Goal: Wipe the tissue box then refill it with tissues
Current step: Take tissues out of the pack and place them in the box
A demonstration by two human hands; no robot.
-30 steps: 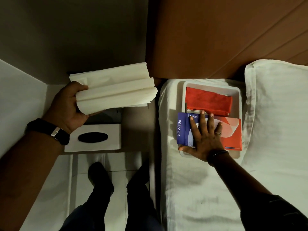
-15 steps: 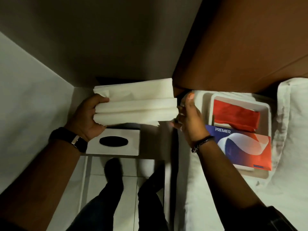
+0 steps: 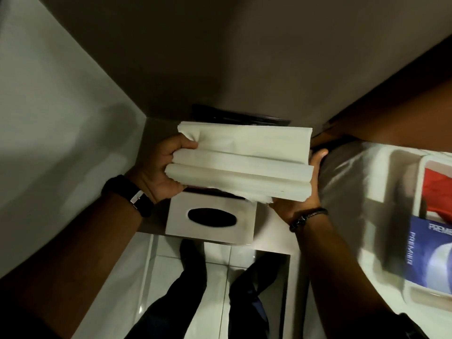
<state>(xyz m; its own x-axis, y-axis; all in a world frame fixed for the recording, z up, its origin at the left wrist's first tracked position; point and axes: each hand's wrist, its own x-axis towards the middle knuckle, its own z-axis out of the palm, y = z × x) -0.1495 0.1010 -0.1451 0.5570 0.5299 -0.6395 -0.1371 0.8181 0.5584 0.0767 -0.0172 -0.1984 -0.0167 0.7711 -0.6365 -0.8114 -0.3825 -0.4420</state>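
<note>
A person's left hand (image 3: pixel 161 167) and right hand (image 3: pixel 297 204) grip a stack of tissues (image 3: pixel 242 162), fingers closed around its two ends. The stack hangs just above the white tissue box (image 3: pixel 210 220) on the desk (image 3: pixel 271 231).

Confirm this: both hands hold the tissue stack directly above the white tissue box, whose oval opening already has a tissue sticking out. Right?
Not quite. In the head view, both the left hand and right hand hold the tissue stack above the white tissue box, but its oval opening is dark and empty.

Left hand (image 3: pixel 161 167), right hand (image 3: pixel 299 192) both gripping
</note>
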